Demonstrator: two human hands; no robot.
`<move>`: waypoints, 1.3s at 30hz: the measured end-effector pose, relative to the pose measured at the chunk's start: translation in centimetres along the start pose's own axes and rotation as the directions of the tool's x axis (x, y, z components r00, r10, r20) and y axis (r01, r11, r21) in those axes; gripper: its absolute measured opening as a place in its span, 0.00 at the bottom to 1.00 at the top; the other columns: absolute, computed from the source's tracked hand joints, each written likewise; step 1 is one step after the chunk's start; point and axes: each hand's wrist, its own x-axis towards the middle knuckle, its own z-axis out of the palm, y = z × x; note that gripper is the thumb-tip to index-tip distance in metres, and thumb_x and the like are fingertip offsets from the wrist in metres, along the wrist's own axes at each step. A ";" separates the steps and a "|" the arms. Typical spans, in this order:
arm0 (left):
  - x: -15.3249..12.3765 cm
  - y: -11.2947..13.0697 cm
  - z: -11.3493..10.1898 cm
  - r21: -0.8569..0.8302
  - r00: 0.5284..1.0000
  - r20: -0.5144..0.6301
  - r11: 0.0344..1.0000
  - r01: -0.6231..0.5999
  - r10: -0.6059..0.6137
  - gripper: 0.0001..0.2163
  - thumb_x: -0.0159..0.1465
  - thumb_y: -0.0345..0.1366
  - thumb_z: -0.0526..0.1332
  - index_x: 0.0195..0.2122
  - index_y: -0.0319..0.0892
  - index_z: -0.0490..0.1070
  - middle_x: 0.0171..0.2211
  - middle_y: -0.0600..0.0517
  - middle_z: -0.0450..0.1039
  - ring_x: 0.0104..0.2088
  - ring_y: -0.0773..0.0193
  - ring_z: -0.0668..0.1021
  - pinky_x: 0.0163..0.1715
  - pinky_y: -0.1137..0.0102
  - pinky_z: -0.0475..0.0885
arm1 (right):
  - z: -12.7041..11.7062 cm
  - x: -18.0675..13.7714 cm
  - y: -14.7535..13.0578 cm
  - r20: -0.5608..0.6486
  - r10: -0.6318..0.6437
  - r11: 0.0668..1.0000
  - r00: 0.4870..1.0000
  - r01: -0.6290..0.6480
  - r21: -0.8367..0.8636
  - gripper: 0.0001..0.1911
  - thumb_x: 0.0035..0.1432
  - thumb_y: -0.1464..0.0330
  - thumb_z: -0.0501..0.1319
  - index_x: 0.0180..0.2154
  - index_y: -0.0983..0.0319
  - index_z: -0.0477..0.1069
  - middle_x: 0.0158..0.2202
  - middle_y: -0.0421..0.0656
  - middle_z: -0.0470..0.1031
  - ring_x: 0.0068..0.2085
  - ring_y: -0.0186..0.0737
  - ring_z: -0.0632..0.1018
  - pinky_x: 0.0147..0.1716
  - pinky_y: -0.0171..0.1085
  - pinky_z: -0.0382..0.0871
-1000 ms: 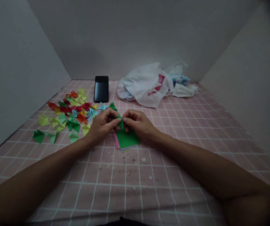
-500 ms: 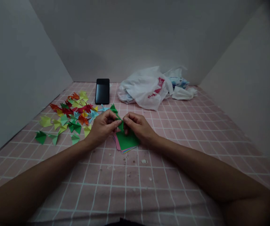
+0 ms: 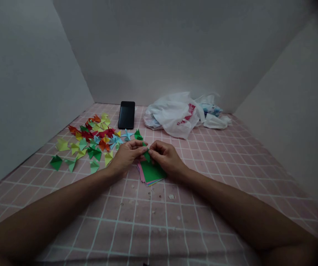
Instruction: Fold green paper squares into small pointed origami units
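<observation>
My left hand [image 3: 127,155] and my right hand [image 3: 166,157] meet at the middle of the pink tiled table [image 3: 159,218]. Both pinch a small folded green paper piece [image 3: 146,155] between their fingertips. Just under the hands lies a stack of coloured paper squares [image 3: 152,173] with a green sheet on top. To the left spreads a heap of folded paper pieces [image 3: 92,138] in red, green, yellow, orange and blue.
A black phone [image 3: 127,114] lies flat near the back wall. A crumpled white plastic bag [image 3: 175,116] with other wrappers sits at the back right. Grey panels wall in the table on the left, back and right. Small paper crumbs dot the tiles in front of the stack.
The view has tilted up a little, so everything sits lower in the picture. Both hands keep pinching the green piece over the stack, with small finger shifts.
</observation>
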 end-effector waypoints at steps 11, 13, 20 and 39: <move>-0.2 0.4 0.1 0.006 0.981 -0.033 0.982 -0.189 0.189 0.16 0.49 0.44 0.75 0.23 0.40 0.70 0.19 0.58 0.65 0.19 0.74 0.66 0.18 0.78 0.62 | 0.4 0.1 -1.4 0.047 0.029 0.987 0.998 -0.036 0.159 0.11 0.53 0.63 0.65 0.27 0.61 0.67 0.22 0.34 0.68 0.21 0.30 0.69 0.22 0.32 0.60; -0.4 0.7 0.1 0.035 0.968 -0.027 0.968 -0.247 0.248 0.16 0.52 0.47 0.73 0.25 0.40 0.72 0.20 0.58 0.66 0.20 0.73 0.67 0.18 0.78 0.62 | 0.4 0.4 -1.8 0.055 0.011 0.982 0.998 -0.021 0.186 0.11 0.53 0.62 0.66 0.27 0.61 0.67 0.21 0.34 0.69 0.21 0.30 0.70 0.22 0.31 0.62; -1.1 2.6 0.6 0.157 0.955 0.097 0.943 -0.294 0.281 0.17 0.54 0.48 0.71 0.24 0.39 0.72 0.19 0.55 0.69 0.19 0.70 0.69 0.19 0.74 0.63 | 0.1 1.2 -3.5 -0.064 -0.113 0.980 0.991 0.122 0.155 0.14 0.52 0.61 0.66 0.25 0.62 0.66 0.19 0.34 0.68 0.19 0.28 0.70 0.20 0.30 0.62; -7.4 13.7 1.9 -0.252 0.886 0.007 0.859 -0.446 0.463 0.10 0.56 0.35 0.73 0.28 0.42 0.71 0.28 0.56 0.75 0.22 0.75 0.72 0.23 0.78 0.70 | -2.9 -12.2 -23.1 0.010 -0.689 0.720 0.725 0.685 -0.107 0.08 0.62 0.63 0.68 0.35 0.59 0.74 0.29 0.37 0.74 0.28 0.32 0.77 0.26 0.34 0.72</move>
